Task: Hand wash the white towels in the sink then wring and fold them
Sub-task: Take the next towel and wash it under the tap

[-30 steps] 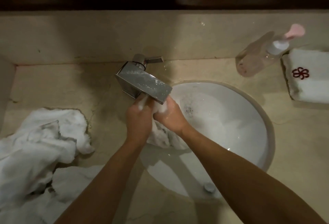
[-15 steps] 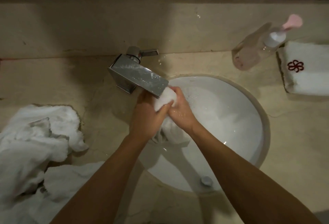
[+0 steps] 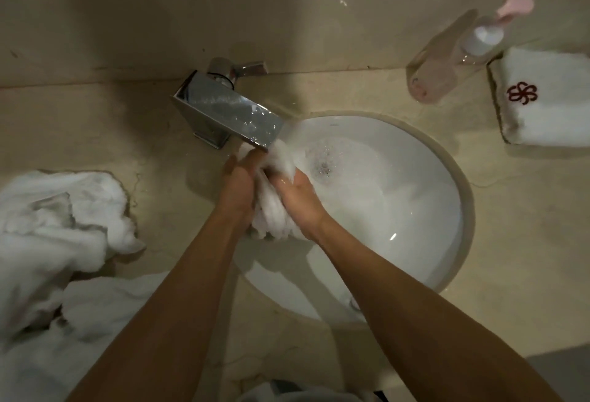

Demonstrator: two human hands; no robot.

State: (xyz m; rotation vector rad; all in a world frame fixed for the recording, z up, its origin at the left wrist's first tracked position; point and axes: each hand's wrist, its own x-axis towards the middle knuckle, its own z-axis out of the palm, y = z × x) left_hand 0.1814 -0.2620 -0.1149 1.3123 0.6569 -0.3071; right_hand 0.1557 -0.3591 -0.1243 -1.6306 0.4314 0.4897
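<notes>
A wet white towel (image 3: 276, 210) is bunched between both my hands over the left part of the white oval sink (image 3: 415, 210), just under the chrome tap's spout (image 3: 230, 114). My left hand (image 3: 239, 187) grips the towel's left side. My right hand (image 3: 298, 197) grips its right side, fingers curled round the cloth. Water runs from the spout onto the towel's top, and foam sits near the drain (image 3: 324, 167).
A heap of crumpled white towels (image 3: 54, 242) lies on the beige counter at the left. At the back right a clear pump bottle with a pink top (image 3: 463, 50) stands next to a folded white towel with a red emblem (image 3: 549, 101).
Both hands have rubbed the towel under the tap, sliding against each other. The towel hangs longer between them now. The camera view has tilted down a little.
</notes>
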